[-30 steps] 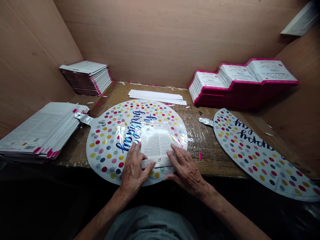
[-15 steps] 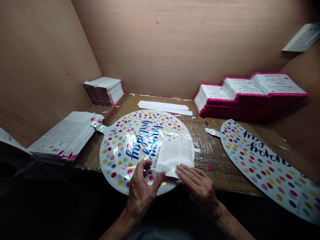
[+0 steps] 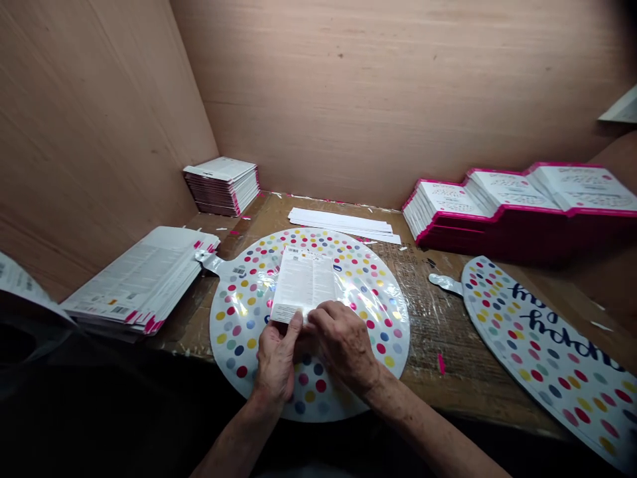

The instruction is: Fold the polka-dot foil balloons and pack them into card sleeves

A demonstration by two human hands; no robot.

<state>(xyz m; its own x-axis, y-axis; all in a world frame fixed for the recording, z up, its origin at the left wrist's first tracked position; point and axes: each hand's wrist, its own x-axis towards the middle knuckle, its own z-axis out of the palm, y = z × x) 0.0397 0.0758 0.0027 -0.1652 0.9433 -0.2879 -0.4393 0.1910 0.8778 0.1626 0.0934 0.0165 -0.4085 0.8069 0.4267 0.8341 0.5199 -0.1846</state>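
A flat round foil balloon (image 3: 233, 338) with coloured dots lies on the cardboard-covered table, its silver tail to the left. Over its middle is a white printed card (image 3: 303, 282), covering most of the blue lettering. My left hand (image 3: 279, 358) grips the card's lower left edge, thumb on top. My right hand (image 3: 343, 338) is closed at the card's lower right edge, with its fingertips pinched together there; its fingers partly hide the edge.
White card stacks stand at the back left (image 3: 223, 182) and front left (image 3: 134, 275). White strips (image 3: 343, 224) lie behind the balloon. Stepped pink-edged packs (image 3: 502, 199) stand at the back right, with a second dotted balloon (image 3: 542, 358) in front. Wooden panels (image 3: 348, 86) enclose the table.
The card has moved left to the balloon's middle. My left hand has taken hold of it, and my right hand has gone from lying flat on it to pinching at its lower edge.
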